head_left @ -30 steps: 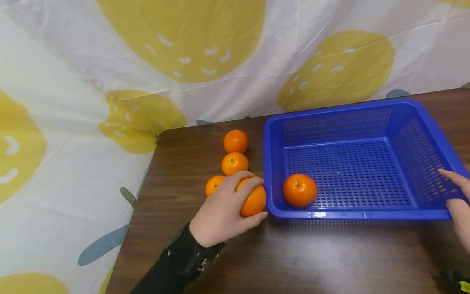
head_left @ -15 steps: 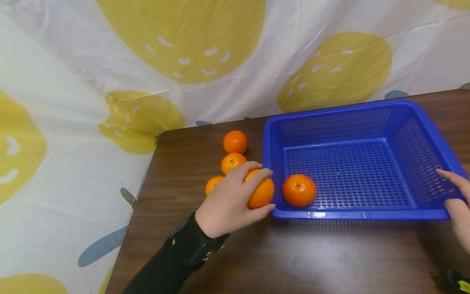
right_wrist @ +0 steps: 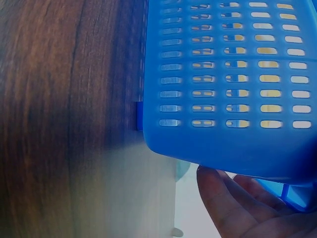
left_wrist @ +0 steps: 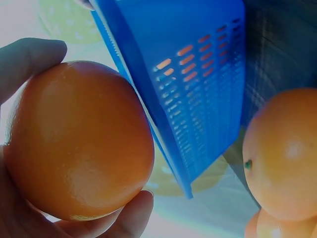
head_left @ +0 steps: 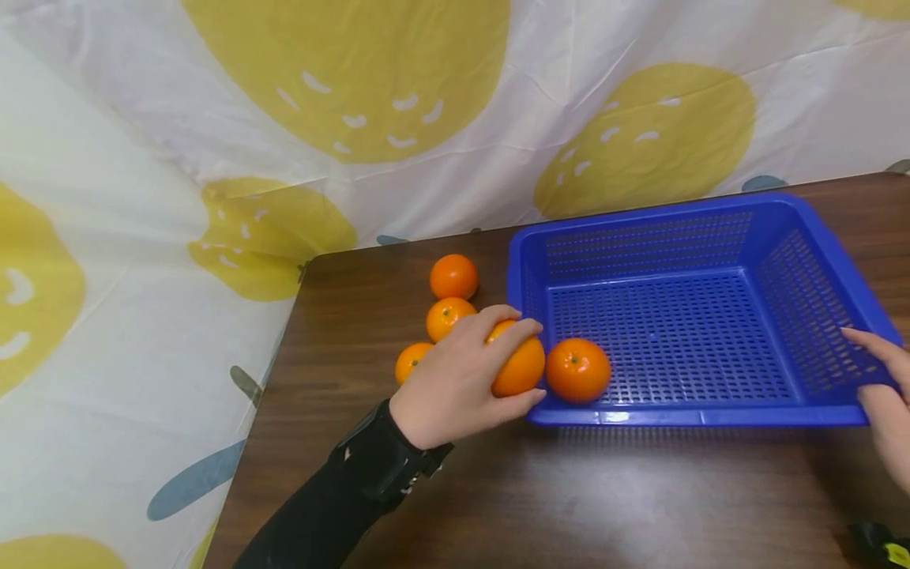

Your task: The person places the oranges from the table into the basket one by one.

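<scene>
My left hand (head_left: 462, 371) grips an orange (head_left: 519, 362) at the left rim of the blue plastic basket (head_left: 682, 415). In the left wrist view, fingers and thumb curl round that orange (left_wrist: 81, 141), close to the basket's outer wall (left_wrist: 188, 94). Another orange (head_left: 578, 371) sits inside the basket, in its near left corner. At the right side, my right hand (head_left: 889, 395) holds the basket's near right corner between thumb and fingers. The right wrist view has this hand (right_wrist: 242, 208) against the slotted wall (right_wrist: 233, 74).
Left of the basket, a far orange (head_left: 453, 276), a middle orange (head_left: 450, 317) and a near orange (head_left: 412, 362) lie on the brown wooden table (head_left: 341, 316). Behind hangs a white curtain (head_left: 441, 190) with yellow prints. A black object (head_left: 878, 545) lies at the lower right.
My left hand has lifted its orange from beside the basket and moved it right, to above the basket's left rim. The right hand keeps its hold on the corner.
</scene>
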The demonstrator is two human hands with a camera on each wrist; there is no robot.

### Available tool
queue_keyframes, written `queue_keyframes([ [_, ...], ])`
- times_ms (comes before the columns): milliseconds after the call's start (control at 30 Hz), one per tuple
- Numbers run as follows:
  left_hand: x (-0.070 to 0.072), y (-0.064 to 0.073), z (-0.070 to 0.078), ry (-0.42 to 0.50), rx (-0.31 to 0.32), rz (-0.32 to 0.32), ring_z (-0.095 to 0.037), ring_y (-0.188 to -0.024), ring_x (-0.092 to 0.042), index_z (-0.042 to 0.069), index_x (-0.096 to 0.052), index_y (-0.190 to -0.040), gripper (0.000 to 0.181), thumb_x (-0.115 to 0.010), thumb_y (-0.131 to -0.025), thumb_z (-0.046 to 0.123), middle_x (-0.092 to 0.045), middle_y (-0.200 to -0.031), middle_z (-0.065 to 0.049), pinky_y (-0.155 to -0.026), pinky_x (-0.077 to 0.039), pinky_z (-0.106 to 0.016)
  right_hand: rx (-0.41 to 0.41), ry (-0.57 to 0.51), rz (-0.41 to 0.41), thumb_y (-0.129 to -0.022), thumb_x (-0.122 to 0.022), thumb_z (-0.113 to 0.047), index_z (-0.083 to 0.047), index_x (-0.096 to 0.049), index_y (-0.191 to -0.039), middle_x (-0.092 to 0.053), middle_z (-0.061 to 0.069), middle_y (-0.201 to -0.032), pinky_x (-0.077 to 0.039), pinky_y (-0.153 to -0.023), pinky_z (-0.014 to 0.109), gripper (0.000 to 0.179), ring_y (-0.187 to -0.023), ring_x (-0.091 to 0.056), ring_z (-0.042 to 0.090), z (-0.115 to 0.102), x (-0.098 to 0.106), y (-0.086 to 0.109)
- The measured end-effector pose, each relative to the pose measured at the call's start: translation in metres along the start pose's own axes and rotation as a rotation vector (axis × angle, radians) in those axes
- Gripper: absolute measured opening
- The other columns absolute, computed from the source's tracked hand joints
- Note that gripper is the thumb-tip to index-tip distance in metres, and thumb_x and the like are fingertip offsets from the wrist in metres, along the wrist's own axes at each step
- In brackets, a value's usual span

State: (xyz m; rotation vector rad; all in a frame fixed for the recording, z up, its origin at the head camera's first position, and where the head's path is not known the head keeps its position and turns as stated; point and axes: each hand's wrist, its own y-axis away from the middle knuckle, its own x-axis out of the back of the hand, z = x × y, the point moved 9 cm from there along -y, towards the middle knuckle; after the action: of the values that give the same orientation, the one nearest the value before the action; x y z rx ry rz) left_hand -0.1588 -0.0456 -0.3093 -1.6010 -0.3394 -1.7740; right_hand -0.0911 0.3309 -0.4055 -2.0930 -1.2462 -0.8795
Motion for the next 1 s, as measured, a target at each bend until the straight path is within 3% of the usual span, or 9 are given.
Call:
queue_keyframes([
  [67, 0.0, -0.002, 0.001, 0.013, 0.0, 0.0, -0.022, -0.107, -0.059, 0.018, -0.057, -0.135, 0.059, -0.073, -0.087, 0.048, -0.055, -0.132, -0.007, -0.089, -0.053, -0.032, -0.006, 0.0, -0.005, -0.09, -0.027, 0.004, -0.011, -0.033, -0.158, -0.015, 0.03, -0.164, -0.039, -0.104, 0.069, 0.069, -0.137, -0.032, 0.06, 0.0, 0.0, 0.0],
  [100, 0.0, -0.004, 0.001, 0.02, -0.001, -0.001, -0.022, -0.108, -0.059, 0.018, -0.057, -0.135, 0.059, -0.073, -0.087, 0.048, -0.055, -0.132, -0.006, -0.09, -0.053, -0.032, -0.011, -0.002, -0.007, -0.09, -0.026, 0.004, -0.011, -0.032, -0.158, -0.014, 0.03, -0.165, -0.033, -0.102, 0.076, 0.069, -0.139, -0.03, 0.06, 0.0, -0.001, 0.0],
  [333, -0.003, -0.013, 0.005, 0.033, -0.013, -0.024, -0.024, -0.11, -0.06, 0.018, -0.057, -0.137, 0.061, -0.072, -0.088, 0.05, -0.054, -0.135, -0.008, -0.09, -0.054, -0.032, -0.042, 0.053, 0.014, -0.092, -0.026, 0.002, -0.015, -0.03, -0.159, -0.013, 0.023, -0.167, -0.022, -0.116, 0.07, 0.069, -0.148, -0.021, 0.053, 0.004, 0.003, 0.004],
  [633, -0.006, -0.025, 0.016, 0.046, -0.04, -0.048, -0.022, -0.106, -0.059, 0.02, -0.056, -0.138, 0.061, -0.072, -0.088, 0.052, -0.054, -0.136, -0.006, -0.08, -0.054, -0.026, -0.067, 0.054, -0.001, -0.092, -0.025, 0.003, -0.017, -0.028, -0.16, -0.016, 0.027, -0.165, -0.036, -0.101, 0.074, 0.071, -0.137, -0.032, 0.058, 0.006, 0.0, 0.002],
  [733, -0.007, -0.029, 0.02, 0.068, -0.053, -0.051, -0.022, -0.104, -0.059, 0.02, -0.056, -0.137, 0.061, -0.072, -0.088, 0.051, -0.053, -0.134, -0.006, -0.078, -0.053, -0.024, -0.057, 0.042, 0.002, -0.091, -0.026, 0.003, -0.016, -0.03, -0.16, -0.017, 0.026, -0.166, -0.038, -0.104, 0.067, 0.071, -0.137, -0.033, 0.056, 0.003, 0.001, 0.002],
  [867, -0.012, -0.034, 0.025, 0.095, -0.057, -0.079, -0.021, -0.101, -0.057, 0.02, -0.054, -0.138, 0.06, -0.07, -0.09, 0.052, -0.052, -0.134, -0.006, -0.075, -0.052, -0.019, -0.04, 0.019, 0.007, -0.091, -0.027, 0.003, -0.015, -0.031, -0.159, -0.013, 0.025, -0.167, -0.033, -0.11, 0.068, 0.07, -0.142, -0.027, 0.055, 0.0, 0.002, 0.003],
  [1000, -0.018, -0.039, 0.027, 0.119, -0.059, -0.124, -0.018, -0.101, -0.055, 0.02, -0.052, -0.14, 0.061, -0.069, -0.09, 0.053, -0.05, -0.135, -0.005, -0.074, -0.051, -0.016, -0.041, 0.024, 0.005, -0.091, -0.026, 0.003, -0.014, -0.03, -0.159, -0.015, 0.027, -0.166, -0.029, -0.108, 0.074, 0.07, -0.142, -0.027, 0.057, 0.0, 0.002, 0.003],
])
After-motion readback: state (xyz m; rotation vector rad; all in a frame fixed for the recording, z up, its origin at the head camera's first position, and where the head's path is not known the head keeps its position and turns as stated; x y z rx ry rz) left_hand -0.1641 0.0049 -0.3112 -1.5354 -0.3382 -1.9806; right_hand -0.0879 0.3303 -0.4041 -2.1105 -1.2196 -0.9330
